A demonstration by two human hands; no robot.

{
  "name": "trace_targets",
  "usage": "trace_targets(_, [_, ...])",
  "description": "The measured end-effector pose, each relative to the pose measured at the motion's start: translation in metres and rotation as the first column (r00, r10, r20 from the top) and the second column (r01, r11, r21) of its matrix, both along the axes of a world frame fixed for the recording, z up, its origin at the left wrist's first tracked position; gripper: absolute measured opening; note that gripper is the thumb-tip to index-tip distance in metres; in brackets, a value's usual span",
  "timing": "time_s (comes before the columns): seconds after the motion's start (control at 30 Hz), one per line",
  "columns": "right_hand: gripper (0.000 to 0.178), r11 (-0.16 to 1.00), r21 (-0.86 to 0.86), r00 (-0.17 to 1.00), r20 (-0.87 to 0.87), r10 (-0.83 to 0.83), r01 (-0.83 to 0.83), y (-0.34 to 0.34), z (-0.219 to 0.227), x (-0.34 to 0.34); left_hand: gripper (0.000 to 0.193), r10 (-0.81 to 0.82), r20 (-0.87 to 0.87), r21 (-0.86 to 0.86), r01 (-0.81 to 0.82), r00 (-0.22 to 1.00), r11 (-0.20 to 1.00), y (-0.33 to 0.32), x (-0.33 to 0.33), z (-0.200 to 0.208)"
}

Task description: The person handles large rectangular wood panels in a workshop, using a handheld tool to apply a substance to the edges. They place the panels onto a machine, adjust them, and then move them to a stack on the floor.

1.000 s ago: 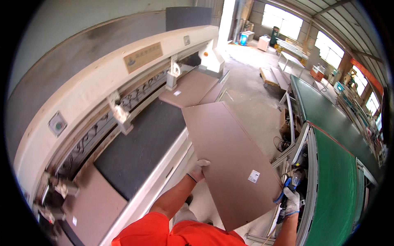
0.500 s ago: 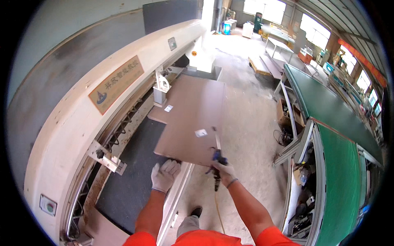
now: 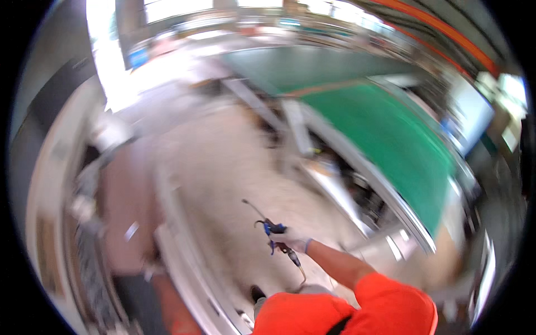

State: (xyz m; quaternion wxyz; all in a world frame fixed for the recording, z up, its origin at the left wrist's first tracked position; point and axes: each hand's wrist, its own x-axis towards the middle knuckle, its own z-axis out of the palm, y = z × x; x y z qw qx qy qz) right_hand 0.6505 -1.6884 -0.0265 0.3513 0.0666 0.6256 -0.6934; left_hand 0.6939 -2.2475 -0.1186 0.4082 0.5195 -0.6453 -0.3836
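Note:
My gloved right hand [image 3: 289,240] is wrapped round a blue-and-black air blow gun [image 3: 274,228]. Its thin nozzle points up and left over the floor, and a hose runs from the bottom of its grip. My left hand [image 3: 149,271] is at the near end of a brown flat panel [image 3: 131,190], too smeared by motion to make out its fingers or whether it touches the panel. A small white label [image 3: 132,230] lies on the panel, which rests on the bed of a long pale machine [image 3: 47,206].
A green conveyor belt [image 3: 385,145] on a metal frame stands to the right, with clutter on the shelf below. Between it and the machine runs the pale floor [image 3: 218,162]. The machine bed's pale edge rail [image 3: 184,273] is beside my legs.
The view has swung right, bringing the conveyor to the middle and the machine to the left rim. The blow gun is now away from the panel, over the floor, still in my right hand.

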Motion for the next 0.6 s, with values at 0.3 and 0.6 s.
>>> trace_targets(0.3, [0.028, 0.536, 0.508, 0.692, -0.181, -0.699, 0.675, 0.346, -0.010, 0.126, 0.016, -0.645, 0.080, -0.282, 0.638, 0.760, 0.717, 0.256, -0.067, -0.018])
trace_targets(0.6, [0.027, 0.413, 0.563, 0.520, -0.035, -0.853, 0.716, 0.459, -0.031, 0.226, 0.019, -0.971, 0.207, 0.320, 0.946, -0.118, -0.047, 0.506, -0.086, -0.060])
